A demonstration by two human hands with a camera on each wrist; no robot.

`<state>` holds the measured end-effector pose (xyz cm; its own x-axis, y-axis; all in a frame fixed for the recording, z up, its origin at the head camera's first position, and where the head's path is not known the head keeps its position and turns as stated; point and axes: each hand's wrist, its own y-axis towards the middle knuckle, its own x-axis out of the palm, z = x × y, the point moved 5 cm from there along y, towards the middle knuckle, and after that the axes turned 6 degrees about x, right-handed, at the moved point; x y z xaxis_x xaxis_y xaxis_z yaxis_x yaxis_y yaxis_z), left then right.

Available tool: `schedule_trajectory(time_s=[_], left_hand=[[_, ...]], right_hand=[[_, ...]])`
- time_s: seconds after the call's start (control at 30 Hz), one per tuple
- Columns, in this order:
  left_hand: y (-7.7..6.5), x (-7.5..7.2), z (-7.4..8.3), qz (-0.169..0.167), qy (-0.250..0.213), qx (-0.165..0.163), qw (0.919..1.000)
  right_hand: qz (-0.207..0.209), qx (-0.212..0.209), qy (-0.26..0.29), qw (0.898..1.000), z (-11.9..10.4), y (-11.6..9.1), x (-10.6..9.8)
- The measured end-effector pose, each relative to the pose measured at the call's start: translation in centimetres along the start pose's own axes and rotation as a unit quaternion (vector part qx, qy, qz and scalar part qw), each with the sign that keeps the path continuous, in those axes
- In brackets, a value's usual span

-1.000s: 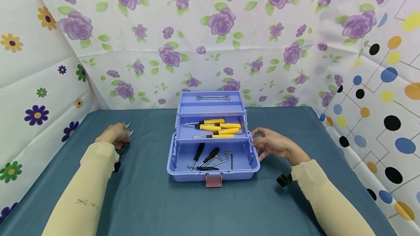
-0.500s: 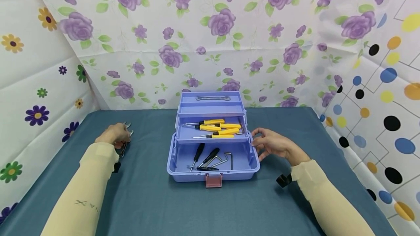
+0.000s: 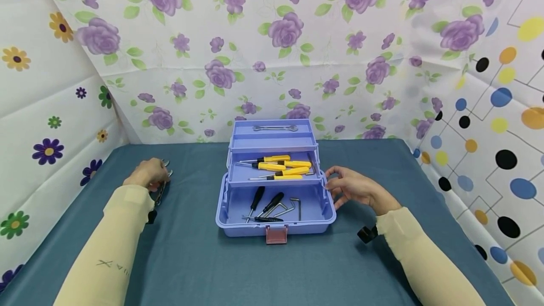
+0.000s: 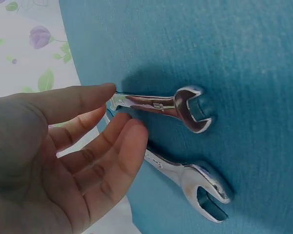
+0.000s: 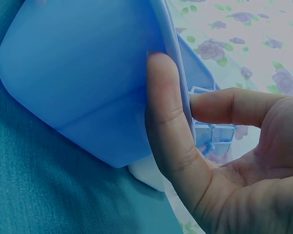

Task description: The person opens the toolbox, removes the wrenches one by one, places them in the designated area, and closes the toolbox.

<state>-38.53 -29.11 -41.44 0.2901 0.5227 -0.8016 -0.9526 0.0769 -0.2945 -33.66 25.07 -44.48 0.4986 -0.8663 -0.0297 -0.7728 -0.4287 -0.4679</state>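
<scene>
My head view is bright and evenly lit, with wide-angle stretch swelling my left sleeve (image 3: 106,230) and right sleeve (image 3: 425,259) toward the bottom edge. Soft shadows lie along their inner sides on the tabletop (image 3: 272,277), with a faint one under the box (image 3: 244,231). Both wrist views look dimmer, with a cool blue cast. In the left one, my left grip (image 4: 58,180) is greyish, while the upper wrench (image 4: 151,104) shows glints and throws a blurred shadow. In the right one, darkness spreads below the box, and the curtain (image 5: 212,51) looks soft beyond my right grip (image 5: 229,190).
</scene>
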Motion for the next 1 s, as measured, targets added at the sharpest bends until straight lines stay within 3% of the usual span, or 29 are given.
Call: schedule_trajectory(time_s=[0.17, 0.43, 0.6, 0.83, 1.0], left_hand=[[0.1, -0.4, 0.1, 0.02, 0.011, 0.014, 0.9996], [0.1, -1.9, 1.8, 0.1, 0.034, 0.076, 0.9914], [1.0, -2.2, 2.7, 0.13, -0.002, 0.11, 0.9854], [1.3, -2.1, 4.5, 0.156, -0.065, 0.18, 0.969], [1.1, -2.1, 6.1, 0.163, -0.091, 0.194, 0.963]], right_hand=[[0.003, 0.002, 0.0, 1.0, 0.0, 0.0, -0.1], [0.0, 0.002, 0.0, 1.0, 0.0, 0.0, 0.0], [0.0, 0.002, 0.001, 1.0, -0.1, 0.0, 0.0], [0.004, 0.004, 0.002, 1.0, -0.1, -0.1, 0.0], [-0.001, 0.001, 0.0, 1.0, -0.1, -0.1, 0.2]])
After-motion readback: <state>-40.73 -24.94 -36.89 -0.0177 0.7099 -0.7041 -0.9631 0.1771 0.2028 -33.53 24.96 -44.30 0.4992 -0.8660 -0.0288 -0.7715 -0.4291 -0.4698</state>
